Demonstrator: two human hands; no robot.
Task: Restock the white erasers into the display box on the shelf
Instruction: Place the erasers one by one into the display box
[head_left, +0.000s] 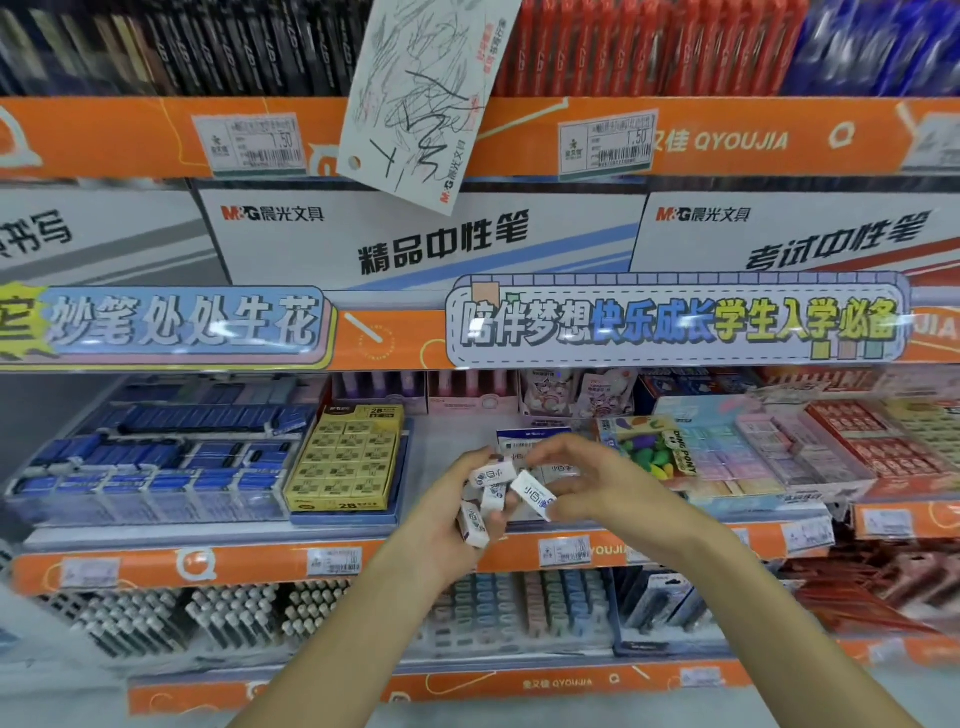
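My left hand (457, 514) is cupped around several white erasers (485, 486) in paper sleeves, held in front of the middle shelf. My right hand (582, 475) pinches one white eraser (532, 496) between thumb and fingers, right beside the bunch in the left hand. Behind both hands stands the white and blue display box (532, 434) on the shelf; its upright back card shows, and most of its inside is hidden by my hands.
A yellow 2B eraser box (345, 457) stands left of the display box, with blue erasers (156, 457) further left. A colourful eraser pack (649, 449) and pastel boxes (737, 447) lie to the right. Orange shelf edge (566, 551) with price tags runs below. Pens fill the lower shelf.
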